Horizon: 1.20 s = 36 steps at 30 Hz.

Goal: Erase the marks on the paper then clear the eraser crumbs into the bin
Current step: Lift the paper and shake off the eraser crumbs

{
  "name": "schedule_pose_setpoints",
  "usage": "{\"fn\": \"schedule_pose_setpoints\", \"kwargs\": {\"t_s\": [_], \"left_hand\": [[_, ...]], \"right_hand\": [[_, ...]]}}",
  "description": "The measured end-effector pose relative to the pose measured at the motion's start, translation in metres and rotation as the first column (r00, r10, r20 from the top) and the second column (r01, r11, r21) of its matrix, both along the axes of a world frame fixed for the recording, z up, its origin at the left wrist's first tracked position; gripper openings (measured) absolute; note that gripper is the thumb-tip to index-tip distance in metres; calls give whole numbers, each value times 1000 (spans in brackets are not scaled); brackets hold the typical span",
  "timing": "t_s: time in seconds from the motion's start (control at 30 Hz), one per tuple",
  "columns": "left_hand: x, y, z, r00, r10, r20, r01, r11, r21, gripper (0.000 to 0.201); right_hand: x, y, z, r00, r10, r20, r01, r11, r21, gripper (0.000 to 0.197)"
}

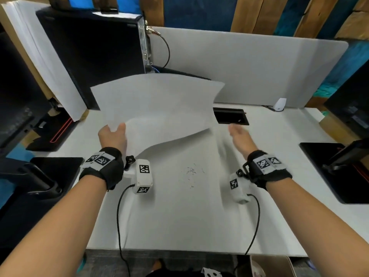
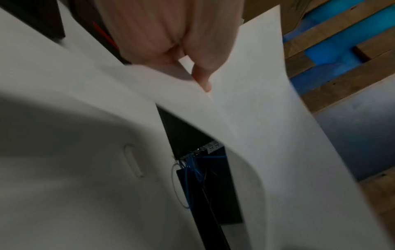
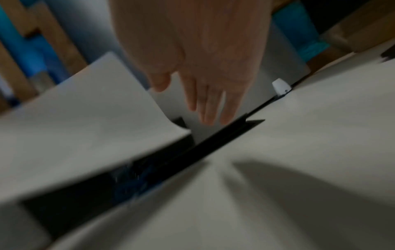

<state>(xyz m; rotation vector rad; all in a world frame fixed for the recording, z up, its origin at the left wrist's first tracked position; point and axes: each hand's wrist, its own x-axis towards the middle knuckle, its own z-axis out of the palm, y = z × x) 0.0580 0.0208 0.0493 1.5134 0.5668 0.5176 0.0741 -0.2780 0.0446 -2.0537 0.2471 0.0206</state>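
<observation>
A white sheet of paper [image 1: 159, 108] hangs curved in the air above the white desk [image 1: 179, 216]. My left hand [image 1: 113, 134] pinches its near left corner between thumb and fingers; the same pinch shows in the left wrist view on the paper [image 2: 256, 118] held by my left hand [image 2: 192, 72]. My right hand [image 1: 237, 134] is off the paper's right edge with fingers straight, holding nothing; the right wrist view shows the right hand [image 3: 203, 101] spread beside the paper [image 3: 85, 118]. Dark eraser crumbs [image 1: 190, 172] lie scattered on the desk between my wrists. No eraser is in view.
A black computer tower [image 1: 89, 52] and a paper stack [image 1: 40, 56] stand at the back left. A grey divider [image 1: 259, 66] runs along the back, with a black cable slot [image 1: 231, 116] and a small white device [image 1: 279, 104] before it. Monitor bases [image 1: 329, 170] flank both sides. A bin edge [image 1: 269, 266] shows below the desk.
</observation>
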Motion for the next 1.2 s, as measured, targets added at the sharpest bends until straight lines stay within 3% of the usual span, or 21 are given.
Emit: {"fn": "schedule_pose_setpoints", "kwargs": {"t_s": [0.07,0.13,0.23,0.3,0.43,0.5,0.53,0.57,0.63,0.67,0.77,0.87,1.0,1.03,1.13,1.17,1.2], "left_hand": [[0,0,-4,1000,-5,-9,5,1000,-10,17],[1,0,-8,999,-19,-37,19,1000,-5,27],[3,2,-14,987,-69,-144,69,998,-6,8],[5,3,-16,977,-84,-195,83,996,-13,14],[8,-2,-16,958,-155,-243,164,986,15,29],[11,-2,-16,951,-170,-258,185,982,38,26],[12,-2,-15,946,-184,-269,201,979,37,20],[12,-3,-12,943,-191,-273,207,978,31,13],[12,-3,-10,935,-206,-288,221,975,19,7],[13,-3,-10,929,-212,-303,226,974,12,9],[17,-1,-8,892,-240,-383,258,966,-3,27],[22,4,-6,836,-259,-483,304,953,15,33],[26,8,-10,770,-304,-562,391,919,39,35],[27,10,-9,779,-300,-550,372,928,22,36],[26,11,-8,746,-329,-579,368,928,-53,39],[26,8,-7,730,-357,-583,381,921,-86,37],[26,7,-6,728,-386,-566,396,911,-112,34]], "right_hand": [[-7,17,-17,912,283,-297,-326,939,-107,57],[-4,31,-35,771,364,-522,-525,827,-199,61],[8,44,-54,712,372,-596,-648,674,-354,57],[6,50,-65,673,431,-601,-711,601,-365,61],[-35,56,-84,505,616,-604,-857,438,-271,57],[-57,53,-79,425,661,-618,-889,432,-149,51],[-62,52,-70,418,675,-608,-872,486,-59,49],[-64,50,-57,455,675,-581,-821,570,19,49],[-49,46,-39,595,610,-524,-707,707,21,53],[-35,46,-33,639,566,-522,-676,736,-29,55],[3,52,-29,660,530,-533,-667,739,-92,60],[25,68,-39,610,540,-580,-741,648,-176,61],[15,89,-70,413,684,-601,-910,279,-308,54],[7,89,-77,379,693,-613,-922,232,-309,53],[-24,77,-84,222,744,-630,-975,149,-168,58],[-33,71,-81,164,784,-598,-986,154,-68,68],[-35,66,-78,179,818,-547,-972,232,28,75]]}}
